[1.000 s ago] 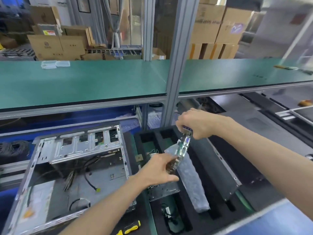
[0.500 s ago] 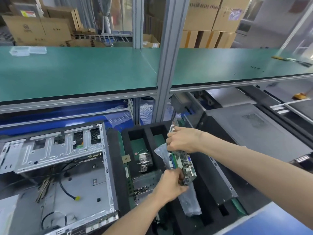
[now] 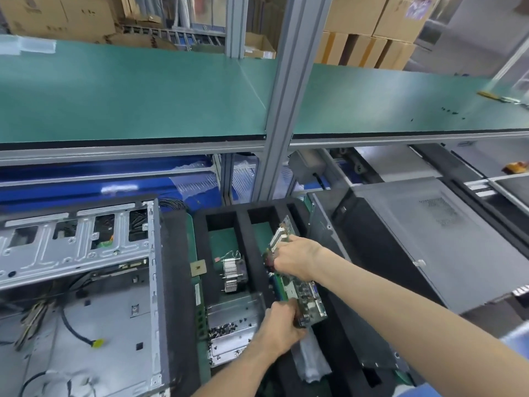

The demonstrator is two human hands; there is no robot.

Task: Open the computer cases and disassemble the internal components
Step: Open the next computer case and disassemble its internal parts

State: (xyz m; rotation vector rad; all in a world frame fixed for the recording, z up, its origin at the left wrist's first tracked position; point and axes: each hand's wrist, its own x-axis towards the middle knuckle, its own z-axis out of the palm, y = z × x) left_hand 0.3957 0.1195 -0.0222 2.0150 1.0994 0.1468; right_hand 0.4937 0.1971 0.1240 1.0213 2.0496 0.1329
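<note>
Motherboard (image 3: 297, 290) stands on edge over a slot of the black foam tray (image 3: 249, 253), grasped at both ends. The right hand (image 3: 297, 260) has its grip clenched around the board's upper edge; the left hand (image 3: 282, 329) pinches the lower end, close to the connector ports. Just below the left grip, a grey plastic bag (image 3: 310, 359) lies in the same slot, under the board. To the left of both grips, in the next compartment, sit a finned heatsink (image 3: 232, 275) and, nearer the person, a metal bracket (image 3: 232, 319) strewn with small screws. Farther left lies the opened computer case (image 3: 86, 296), its loose cables showing inside. To the right of the right grip rests a closed grey case (image 3: 423, 239). Beyond the hands runs the green table (image 3: 128, 96).
</note>
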